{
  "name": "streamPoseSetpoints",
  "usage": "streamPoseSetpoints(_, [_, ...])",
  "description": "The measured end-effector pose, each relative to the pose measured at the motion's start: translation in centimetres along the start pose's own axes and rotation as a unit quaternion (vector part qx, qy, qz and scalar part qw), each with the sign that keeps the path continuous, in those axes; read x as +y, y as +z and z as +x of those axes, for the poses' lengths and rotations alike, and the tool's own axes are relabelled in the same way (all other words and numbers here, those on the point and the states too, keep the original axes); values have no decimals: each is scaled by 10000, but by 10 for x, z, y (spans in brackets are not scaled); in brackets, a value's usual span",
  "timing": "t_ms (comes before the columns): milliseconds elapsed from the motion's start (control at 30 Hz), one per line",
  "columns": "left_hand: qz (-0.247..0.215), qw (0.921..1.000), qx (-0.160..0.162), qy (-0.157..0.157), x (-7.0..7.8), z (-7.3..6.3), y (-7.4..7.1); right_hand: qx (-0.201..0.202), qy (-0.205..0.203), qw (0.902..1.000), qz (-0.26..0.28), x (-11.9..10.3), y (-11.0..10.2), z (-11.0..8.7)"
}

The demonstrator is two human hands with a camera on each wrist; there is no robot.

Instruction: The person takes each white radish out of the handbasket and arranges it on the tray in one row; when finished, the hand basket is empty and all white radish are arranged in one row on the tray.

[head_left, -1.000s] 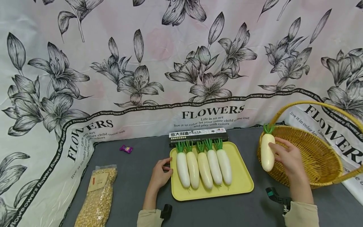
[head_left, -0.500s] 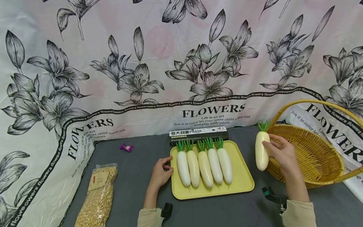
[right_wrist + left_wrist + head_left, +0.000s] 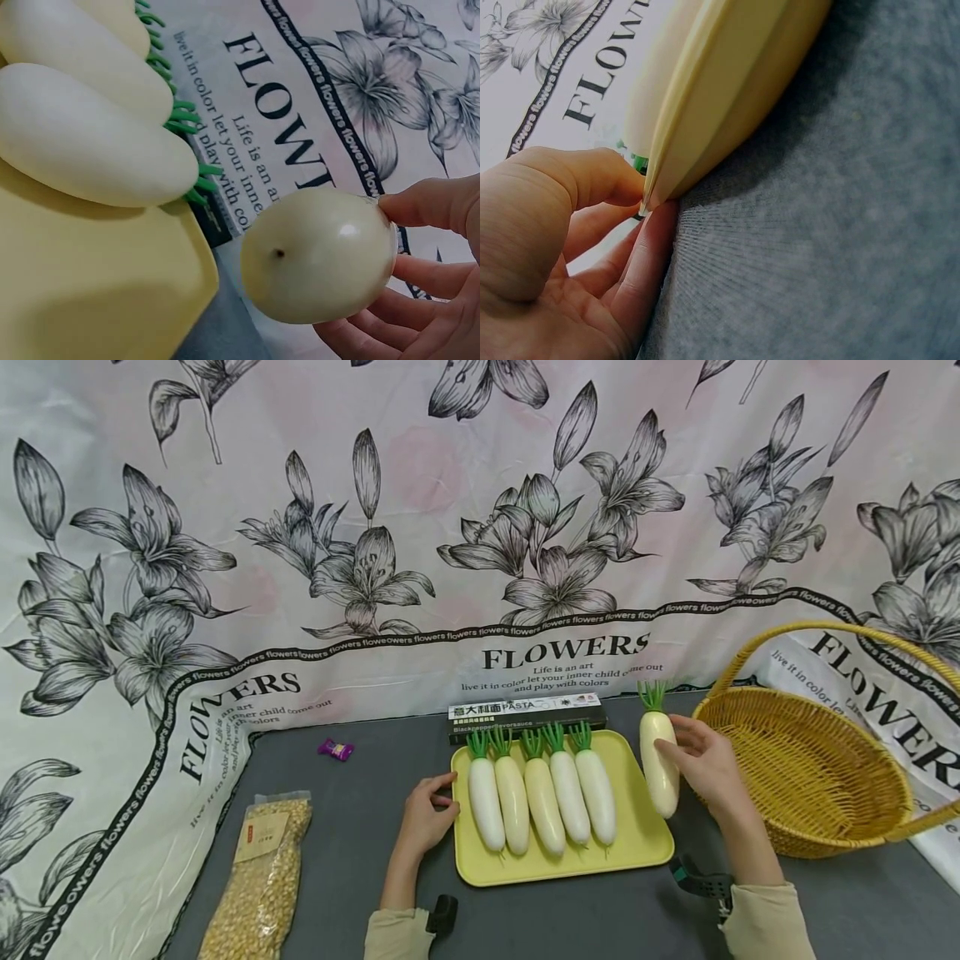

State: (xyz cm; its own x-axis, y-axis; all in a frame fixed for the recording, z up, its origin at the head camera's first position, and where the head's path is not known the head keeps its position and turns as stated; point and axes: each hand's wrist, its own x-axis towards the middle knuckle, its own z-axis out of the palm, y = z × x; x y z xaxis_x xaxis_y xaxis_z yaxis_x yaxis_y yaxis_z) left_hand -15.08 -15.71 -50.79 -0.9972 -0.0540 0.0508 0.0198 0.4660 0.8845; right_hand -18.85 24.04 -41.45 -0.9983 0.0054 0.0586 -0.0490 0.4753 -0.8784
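My right hand (image 3: 708,764) grips a white radish (image 3: 659,764) with green tops, held upright over the right rim of a yellow tray (image 3: 637,827). Seen from the right wrist, the blunt lower end of this radish (image 3: 322,259) faces the camera, thumb on one side and fingers on the other. Several more white radishes (image 3: 570,797) lie side by side on the tray, tops toward the back. At the tray's left edge my left hand (image 3: 423,818) pinches the rim between thumb and fingers, which the left wrist view shows close up at the tray's edge (image 3: 727,90).
A yellow wicker basket (image 3: 810,768) with a tall handle stands to the right. Behind the tray lies a black pasta box (image 3: 525,714). To the left are a bag of yellow kernels (image 3: 258,877) and a small purple wrapped candy (image 3: 335,749). A floral cloth hangs behind.
My right hand has carried the radish leftward, from in front of the basket to the tray's right rim. The left hand has stayed at the tray's edge.
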Motion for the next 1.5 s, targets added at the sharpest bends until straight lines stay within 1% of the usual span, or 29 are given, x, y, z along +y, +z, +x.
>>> streamPoseSetpoints(267, [-34,10000,25,25,-1,-1,-1,-353,22,9994,-69,4,20,5])
streamPoseSetpoints(500, [-19,10000,38,36,-1,0,-1,-706,62,9974,-115,8,29,7])
streamPoseSetpoints(600, [-4,10000,34,35,-1,0,-1,-878,167,9958,-191,10,31,8])
streamPoseSetpoints(800, [-50,10000,30,13,0,1,-1,-1163,518,9913,-333,14,32,8])
streamPoseSetpoints(1033, [-86,10000,-10,-42,-1,1,-1,-1195,461,9911,-352,25,39,9])
streamPoseSetpoints(1233, [-7,10000,-6,-82,1,-1,-2,-1170,423,9912,-457,26,44,10])
streamPoseSetpoints(1367, [38,9999,-83,-145,5,-2,-3,-1109,236,9904,-788,23,47,10])
streamPoseSetpoints(1500, [184,9996,-182,-96,7,-2,-3,-1084,2,9877,-1126,21,47,9])
